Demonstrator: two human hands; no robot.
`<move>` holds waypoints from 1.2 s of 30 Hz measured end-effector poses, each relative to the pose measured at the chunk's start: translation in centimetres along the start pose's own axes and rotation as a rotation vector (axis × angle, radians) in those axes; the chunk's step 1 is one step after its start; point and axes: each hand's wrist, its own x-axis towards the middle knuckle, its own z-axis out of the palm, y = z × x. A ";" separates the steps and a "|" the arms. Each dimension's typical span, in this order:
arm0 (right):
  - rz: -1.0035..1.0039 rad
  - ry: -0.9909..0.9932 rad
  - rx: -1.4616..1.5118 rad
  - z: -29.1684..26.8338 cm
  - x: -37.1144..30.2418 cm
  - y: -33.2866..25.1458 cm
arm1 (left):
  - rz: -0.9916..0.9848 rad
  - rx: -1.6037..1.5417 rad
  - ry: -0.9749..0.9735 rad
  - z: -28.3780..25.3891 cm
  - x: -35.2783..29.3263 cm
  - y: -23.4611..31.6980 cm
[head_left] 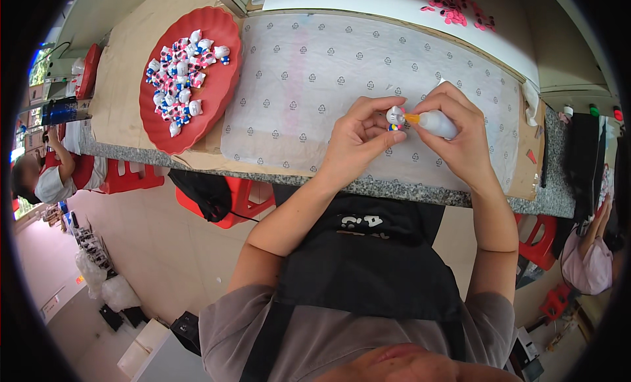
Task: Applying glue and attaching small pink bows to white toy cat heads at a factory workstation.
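Note:
Between the thumb and fingertips of my left hand (363,137) is a small white cat-like figurine (395,117) with blue and pink on its lower part. My right hand (464,129) grips a whitish squeeze bottle (438,124) with an orange-yellow nozzle. The nozzle tip points left and meets the figurine or sits very close to it; I cannot tell which. Both hands are over the printed sheet near the table's front edge. At the left, a red scalloped plate (222,104) bears a heap of similar small figurines (176,86) in white, pink and blue.
A translucent sheet with repeated recycling marks (296,86) covers brown board on the granite-edged table (420,191). Pink pieces (457,7) lie on a white shelf at the far right. Red stools (240,201) stand below. Other people sit at far left (59,178) and far right (591,257).

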 end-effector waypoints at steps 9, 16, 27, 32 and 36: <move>0.123 0.328 -0.220 -5.3 7.2 8.1 | -0.023 -0.078 0.016 -0.4 0.0 0.2; -0.023 0.180 -0.712 -3.8 12.0 7.4 | 0.001 -0.118 0.075 -0.4 0.0 0.3; 0.229 0.097 0.268 -2.9 3.1 2.5 | 0.034 -0.105 0.051 -0.4 -0.2 0.1; 0.319 0.096 0.752 -0.4 -1.1 1.8 | 0.034 -0.086 0.060 -0.4 -0.2 0.0; 0.295 0.141 0.883 1.7 -2.1 1.5 | 0.033 -0.091 0.051 -0.2 0.0 -0.1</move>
